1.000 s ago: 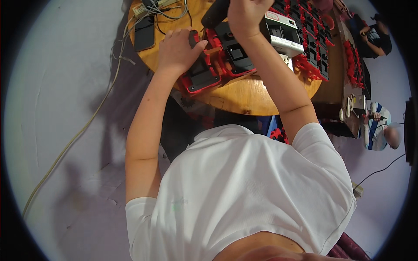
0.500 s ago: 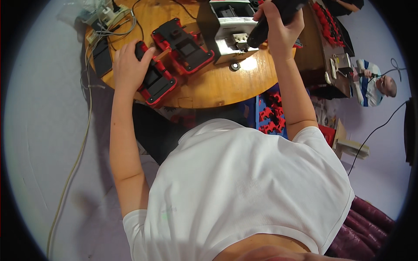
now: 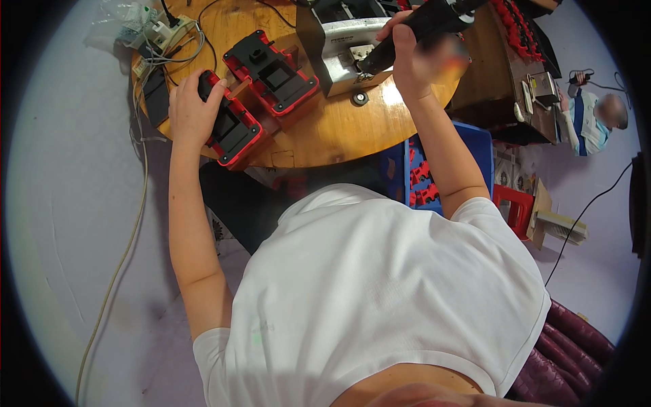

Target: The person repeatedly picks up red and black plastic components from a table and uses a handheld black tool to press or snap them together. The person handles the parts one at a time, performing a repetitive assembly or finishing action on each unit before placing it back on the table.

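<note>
My left hand (image 3: 191, 112) grips the upper end of a red-and-black plastic housing (image 3: 235, 132) near the left of the round table. A second red-and-black housing (image 3: 278, 81) lies just to its right. In my right hand (image 3: 411, 74) is a black electric screwdriver (image 3: 428, 26), held slanting with its tip down and to the left. That tip is at the small metal fitting on the front of a grey metal box (image 3: 337, 64), which looks like a screw feeder; whether they touch I cannot tell. A small round black-and-silver piece (image 3: 359, 99) lies in front of the box.
Cables and a power strip (image 3: 164, 34) crowd the table's (image 3: 325, 139) far left, beside a dark flat object (image 3: 156, 98). Below the right edge stands a blue crate (image 3: 480, 146) holding red parts. Another person (image 3: 591, 115) is at the far right near a second table with red parts (image 3: 519, 30).
The screwdriver in my right hand has moved left and its tip is now at the metal box's fitting. My left hand still holds the housing. The view has shifted slightly.
</note>
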Available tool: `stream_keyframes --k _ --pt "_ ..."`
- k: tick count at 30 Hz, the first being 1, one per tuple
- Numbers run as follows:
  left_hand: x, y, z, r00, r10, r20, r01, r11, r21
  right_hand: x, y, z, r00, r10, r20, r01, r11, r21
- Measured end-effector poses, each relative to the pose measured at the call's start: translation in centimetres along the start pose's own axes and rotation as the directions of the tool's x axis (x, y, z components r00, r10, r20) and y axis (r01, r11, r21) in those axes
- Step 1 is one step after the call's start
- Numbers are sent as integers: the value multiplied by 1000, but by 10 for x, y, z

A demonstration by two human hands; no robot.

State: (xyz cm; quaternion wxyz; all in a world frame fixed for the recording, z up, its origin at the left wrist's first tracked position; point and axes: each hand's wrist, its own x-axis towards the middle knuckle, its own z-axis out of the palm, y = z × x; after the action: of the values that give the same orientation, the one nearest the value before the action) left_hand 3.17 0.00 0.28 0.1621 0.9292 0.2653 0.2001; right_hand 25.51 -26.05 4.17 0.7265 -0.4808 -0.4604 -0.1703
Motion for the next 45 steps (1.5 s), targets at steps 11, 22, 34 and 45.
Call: stream_keyframes --k 11,22,34,45 --pt "0 -1 1 1000 -2 5 2 1000 8 29 -20 5 999 45 -1 -45 999 -22" --pt "0 1 -1 1000 -19 16 19 1000 8 8 -2 1 1000 20 -9 -19 999 33" --pt "1 -2 1 1000 -9 5 9 1000 10 0 -2 2 999 46 4 -46 998 50" --pt "2 -1 1 1000 -23 15 23 1000 3 -7 -10 -3 998 54 -25 -50 988 143"
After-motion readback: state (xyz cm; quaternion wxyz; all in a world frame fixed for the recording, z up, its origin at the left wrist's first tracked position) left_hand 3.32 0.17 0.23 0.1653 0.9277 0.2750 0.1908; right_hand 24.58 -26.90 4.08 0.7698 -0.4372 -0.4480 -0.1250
